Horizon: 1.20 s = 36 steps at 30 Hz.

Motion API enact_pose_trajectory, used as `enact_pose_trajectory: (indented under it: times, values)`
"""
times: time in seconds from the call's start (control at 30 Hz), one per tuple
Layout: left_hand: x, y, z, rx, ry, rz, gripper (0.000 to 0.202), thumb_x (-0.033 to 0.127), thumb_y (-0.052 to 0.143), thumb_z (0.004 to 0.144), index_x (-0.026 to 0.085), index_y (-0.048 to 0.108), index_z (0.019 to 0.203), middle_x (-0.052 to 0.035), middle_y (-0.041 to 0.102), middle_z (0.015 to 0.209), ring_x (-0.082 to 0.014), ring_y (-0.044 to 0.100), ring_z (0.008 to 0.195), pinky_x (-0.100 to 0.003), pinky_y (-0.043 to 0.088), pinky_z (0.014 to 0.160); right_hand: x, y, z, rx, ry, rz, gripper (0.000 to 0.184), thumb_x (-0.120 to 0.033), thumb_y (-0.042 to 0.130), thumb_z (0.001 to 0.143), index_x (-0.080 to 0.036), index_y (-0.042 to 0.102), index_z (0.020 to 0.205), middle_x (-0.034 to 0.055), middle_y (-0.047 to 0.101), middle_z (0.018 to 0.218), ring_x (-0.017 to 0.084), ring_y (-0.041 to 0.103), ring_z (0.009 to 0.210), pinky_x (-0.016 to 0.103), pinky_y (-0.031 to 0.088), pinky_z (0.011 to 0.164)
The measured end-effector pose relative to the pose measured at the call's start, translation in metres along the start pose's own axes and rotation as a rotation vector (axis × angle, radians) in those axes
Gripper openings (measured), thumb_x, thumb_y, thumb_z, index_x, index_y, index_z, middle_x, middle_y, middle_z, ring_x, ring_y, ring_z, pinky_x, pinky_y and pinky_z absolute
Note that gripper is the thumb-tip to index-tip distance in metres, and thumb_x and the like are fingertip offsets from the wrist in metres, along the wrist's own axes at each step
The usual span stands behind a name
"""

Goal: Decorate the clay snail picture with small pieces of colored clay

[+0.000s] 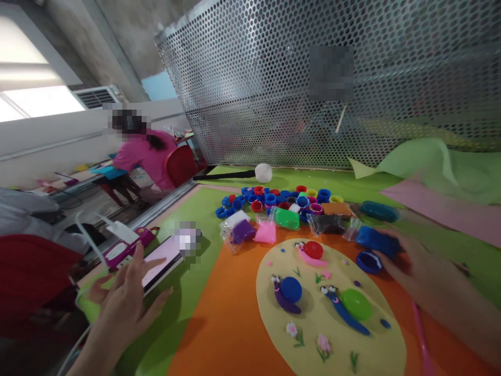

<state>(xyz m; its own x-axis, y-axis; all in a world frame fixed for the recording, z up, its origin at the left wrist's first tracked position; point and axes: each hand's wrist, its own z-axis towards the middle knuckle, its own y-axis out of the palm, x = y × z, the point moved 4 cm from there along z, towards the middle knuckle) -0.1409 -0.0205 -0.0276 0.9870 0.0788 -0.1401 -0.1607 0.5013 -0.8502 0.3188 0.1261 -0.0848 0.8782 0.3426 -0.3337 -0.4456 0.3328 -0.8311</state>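
Observation:
My left hand [125, 297] hovers over the lit screen of a smartphone [162, 258], fingers spread and holding nothing. At the right, my right hand [422, 271] is closed around the right end of a blue modelling clay packet [373, 240]. Its thumb lies by a dark blue bottle cap [369, 262]; the other fingers are partly hidden. Between my hands is a pale yellow paper oval [270, 313] on orange paper [211, 313]. It carries a red-shelled pink snail [313, 251], a blue-shelled purple snail [287, 293], a green-shelled blue snail [348, 308] and small clay flowers [323, 342].
Behind the oval lie several clay packets [287, 218] and a heap of coloured bottle caps [270, 198]. A pink stick tool [420, 334] lies at right. A perforated metal panel [250, 89] closes the back. A person in pink [146, 159] sits beyond at left.

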Motion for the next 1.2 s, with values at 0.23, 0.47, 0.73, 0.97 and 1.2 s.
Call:
enact_pose_trajectory:
  times: [0.23, 0.47, 0.73, 0.97, 1.2]
  values:
    - [0.03, -0.017, 0.037, 0.138, 0.021, -0.114, 0.029, 0.034, 0.045, 0.087, 0.017, 0.047, 0.11, -0.0158, 0.053, 0.118, -0.0357, 0.044, 0.118, -0.053, 0.032, 0.097, 0.004, 0.001, 0.005, 0.016, 0.02, 0.058, 0.037, -0.049, 0.031, 0.084, -0.025, 0.041, 0.111, 0.012, 0.062, 0.098, 0.035, 0.064, 0.083, 0.046, 0.055, 0.058]
    - [0.162, -0.03, 0.075, -0.043, 0.398, -0.409, 0.024, 0.023, 0.044, 0.089, 0.024, 0.044, 0.112, -0.0022, 0.063, 0.111, -0.0209, 0.056, 0.105, -0.039, 0.039, 0.09, -0.031, -0.027, 0.004, 0.122, 0.032, 0.088, 0.049, -0.046, 0.045, 0.086, -0.022, 0.034, 0.128, 0.0116, 0.057, 0.114, 0.031, 0.06, 0.099, 0.044, 0.055, 0.076]
    - [0.217, -0.032, 0.072, -0.039, 0.536, -0.909, 0.03, 0.011, 0.044, 0.085, 0.019, 0.044, 0.113, -0.0044, 0.065, 0.099, -0.0199, 0.058, 0.094, -0.037, 0.043, 0.084, -0.104, -0.042, -0.029, 0.2, -0.528, 0.09, 0.033, -0.019, 0.041, 0.092, -0.019, 0.041, 0.125, 0.0096, 0.053, 0.108, 0.025, 0.053, 0.099, 0.039, 0.045, 0.086]
    - [0.2, -0.029, 0.065, 0.046, 0.479, -1.004, 0.033, 0.01, 0.044, 0.086, 0.022, 0.04, 0.117, -0.0019, 0.064, 0.091, -0.0177, 0.059, 0.088, -0.036, 0.037, 0.084, -0.107, -0.04, -0.037, 0.211, -0.6, 0.089, 0.031, -0.018, 0.041, 0.092, -0.018, 0.046, 0.122, 0.0084, 0.05, 0.11, 0.023, 0.05, 0.1, 0.036, 0.041, 0.09]
    - [0.202, -0.028, 0.063, 0.085, 0.516, -1.05, 0.038, 0.008, 0.046, 0.083, 0.022, 0.043, 0.118, -0.0004, 0.067, 0.085, -0.0164, 0.061, 0.085, -0.033, 0.038, 0.082, -0.099, -0.031, -0.054, 0.124, -0.671, 0.073, 0.057, -0.016, 0.044, 0.088, -0.024, 0.031, 0.142, 0.009, 0.051, 0.119, 0.029, 0.051, 0.107, 0.045, 0.049, 0.085]
